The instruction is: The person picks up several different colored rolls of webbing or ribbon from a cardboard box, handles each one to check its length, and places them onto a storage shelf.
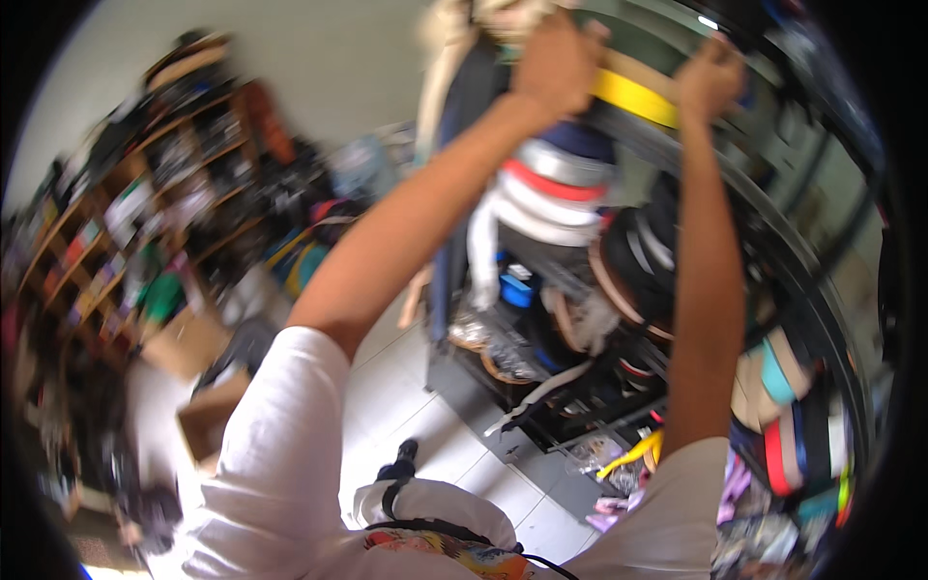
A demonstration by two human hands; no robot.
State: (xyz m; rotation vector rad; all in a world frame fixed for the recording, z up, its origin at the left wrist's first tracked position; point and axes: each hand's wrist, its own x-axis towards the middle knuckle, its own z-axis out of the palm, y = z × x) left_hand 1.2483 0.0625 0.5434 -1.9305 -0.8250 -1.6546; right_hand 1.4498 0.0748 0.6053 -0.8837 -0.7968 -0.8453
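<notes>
Both my arms reach up to the top of a rack of flat strap rolls. My left hand (559, 66) is closed at the left side of a yellow roll of webbing (635, 98), its fingers curled and partly hidden. At the roll's right side my right hand (710, 79) is also closed, knuckles up. A tan roll (636, 72) lies on the yellow one, between the hands. Motion blur and the hands themselves hide what the fingers grip. Below are white rolls (546, 220), a red band (556, 182) and black rolls (646, 251).
The metal rack (464, 387) stands on a white tiled floor (387, 387). A loose strap (541, 394) hangs off a lower shelf. More rolls (778, 377) fill the right side. Left are crowded wooden shelves (208, 145) and open cardboard boxes (208, 416).
</notes>
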